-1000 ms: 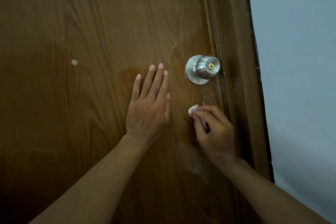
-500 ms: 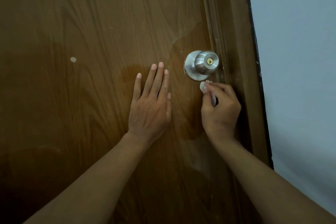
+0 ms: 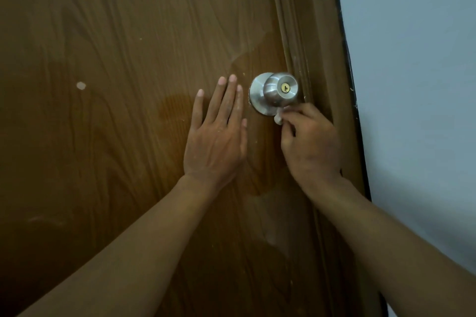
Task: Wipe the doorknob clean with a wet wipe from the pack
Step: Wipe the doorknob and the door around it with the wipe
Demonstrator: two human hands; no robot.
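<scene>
The right hand [image 3: 310, 144] pinches a bunched wet wipe [image 3: 278, 117] against the underside of the steel doorknob [image 3: 279, 90], while the left hand [image 3: 219, 139] lies flat, fingers straight, on the wooden door [image 3: 116, 59] just beside it. Held so small, the wipe could slip free or miss the knob's upper face.

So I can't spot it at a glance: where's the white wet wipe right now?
In the head view, the small bunched white wet wipe is pinched in the right hand, touching the lower edge of the round silver metal doorknob.
</scene>
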